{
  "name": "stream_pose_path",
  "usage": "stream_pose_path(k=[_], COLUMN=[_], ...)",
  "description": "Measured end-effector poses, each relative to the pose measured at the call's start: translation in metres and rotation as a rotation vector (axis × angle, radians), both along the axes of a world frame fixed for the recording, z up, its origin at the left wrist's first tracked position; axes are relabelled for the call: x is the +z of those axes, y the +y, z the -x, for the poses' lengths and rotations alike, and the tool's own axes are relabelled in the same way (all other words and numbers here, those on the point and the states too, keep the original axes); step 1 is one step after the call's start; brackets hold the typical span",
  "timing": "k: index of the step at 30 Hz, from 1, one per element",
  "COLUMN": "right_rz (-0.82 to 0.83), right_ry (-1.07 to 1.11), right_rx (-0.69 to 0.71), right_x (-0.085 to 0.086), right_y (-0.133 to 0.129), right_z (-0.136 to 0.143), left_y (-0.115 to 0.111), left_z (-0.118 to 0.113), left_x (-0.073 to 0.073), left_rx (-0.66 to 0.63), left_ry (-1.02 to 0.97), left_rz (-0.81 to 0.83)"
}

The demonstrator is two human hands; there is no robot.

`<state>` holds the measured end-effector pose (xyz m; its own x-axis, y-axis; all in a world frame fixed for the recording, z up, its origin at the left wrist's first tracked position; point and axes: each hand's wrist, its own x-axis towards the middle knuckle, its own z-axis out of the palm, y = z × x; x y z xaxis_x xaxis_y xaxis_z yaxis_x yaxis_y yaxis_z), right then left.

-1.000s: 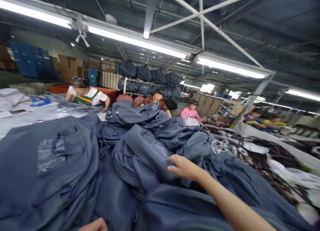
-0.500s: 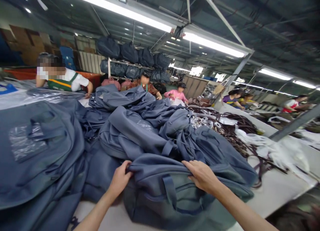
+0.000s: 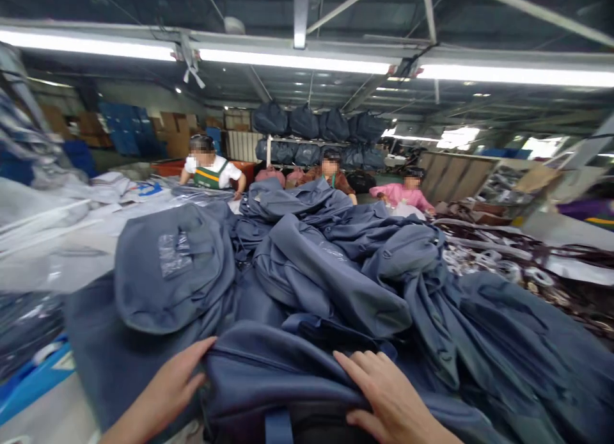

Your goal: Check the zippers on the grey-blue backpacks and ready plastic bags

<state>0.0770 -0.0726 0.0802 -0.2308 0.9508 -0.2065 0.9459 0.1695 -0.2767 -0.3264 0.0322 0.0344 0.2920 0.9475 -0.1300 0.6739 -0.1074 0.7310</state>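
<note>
While our left hand (image 3: 165,393) curls against the near bag (image 3: 268,380) at its left end, fingers bent on the cloth, our right hand (image 3: 384,399) lies spread and pressing on the bag's top, right of the left hand; neither is closed around it. That bag sits at the desk's near edge, right in front of the heap of blue bags (image 3: 336,271). Half a second ago both hands pinched its top edge farther out; now it has come closer and lower under us, so we judge it pulled free of the heap. Left of the near bag lies one flat bag with a clear patch (image 3: 175,265). Beyond the heap we count three workers (image 3: 330,172), and dark bags (image 3: 316,121) on a shelf above them.
</note>
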Motion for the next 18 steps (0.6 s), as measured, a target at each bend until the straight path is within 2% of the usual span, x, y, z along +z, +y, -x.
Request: stream_pose_path(k=[3,5,9,12,15,18], right_rz=[0.01,0.049,0.217,0.233,0.182,0.204], right_ry=[0.076,0.144,0.136,0.074,-0.025,0.023], right_rx=[0.06,0.043,-0.058,-0.118,-0.334,-0.583], right_x=[-0.029,-0.032,-0.01,0.004,-0.002,-0.026], right_y=[0.009,0.012,0.006,-0.013,-0.043,-0.078], right_z=[-0.01,-0.026,-0.055,-0.076,-0.109,-0.144], left_y=[-0.014,-0.019,-0.024,-0.021,-0.008,0.007], left_z=[0.009,0.009,0.005,0.004,0.007,0.011], left_x=[-0.029,-0.036,-0.033,-0.03,-0.033,-0.043], left_rx=[0.023,0.07,0.141,0.19,0.231,0.244], left_ry=[-0.181,-0.278,-0.262,-0.249,-0.239,-0.267], left_rz=[0.123,0.175,0.252,0.217,0.21,0.296])
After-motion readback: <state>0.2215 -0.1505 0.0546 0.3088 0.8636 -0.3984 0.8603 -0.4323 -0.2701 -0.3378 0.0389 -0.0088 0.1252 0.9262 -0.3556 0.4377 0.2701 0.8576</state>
